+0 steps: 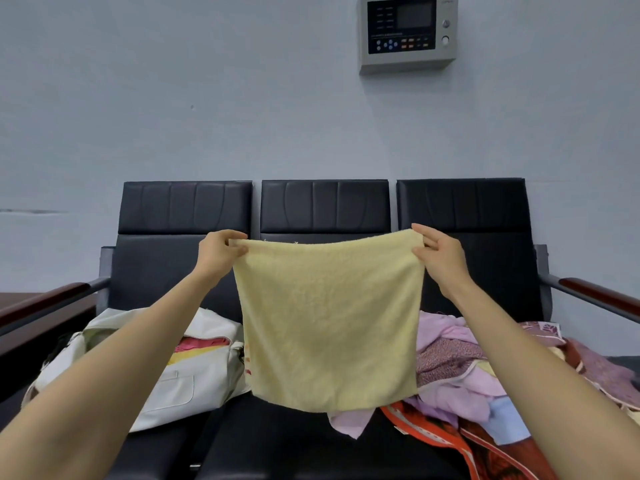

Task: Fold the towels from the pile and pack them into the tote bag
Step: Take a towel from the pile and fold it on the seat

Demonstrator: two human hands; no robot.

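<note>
You had a black three-seat bench (277,445) filling the lower half of the frame, its three padded backrests (325,206) lined up across the middle against a plain pale blue-grey wall (173,98). High in the upper right, a grey control panel (408,29) with a dark screen and small buttons was fixed to that wall. A dark red armrest (602,296) ran off the right edge, and its twin, the left armrest (41,299), ran off the left edge. Down at lower left on the seat lay the white tote bag (180,393), mouth open and facing up, with folded cloth (204,344) in pink-red and yellow showing inside. At lower right sat the pile (460,375), a loose heap of lilac, patterned purple, light blue and red-orange fabric spilling toward the bottom edge. And there, dead centre, was the yellow towel (329,323), held up in the air and hanging flat and square between bag and pile! Your left hand (221,251) pinched its upper left corner, thumb and fingers curled on the cloth, and your right hand (440,254) pinched the upper right corner the same way, the top edge sagging slightly between them. The towel blocked the middle seat's lower back and the near edges of both bag and pile. Your left forearm crossed over the bag, your right forearm over the pile, and a lilac corner (349,422) poked out beneath the towel's bottom hem.
</note>
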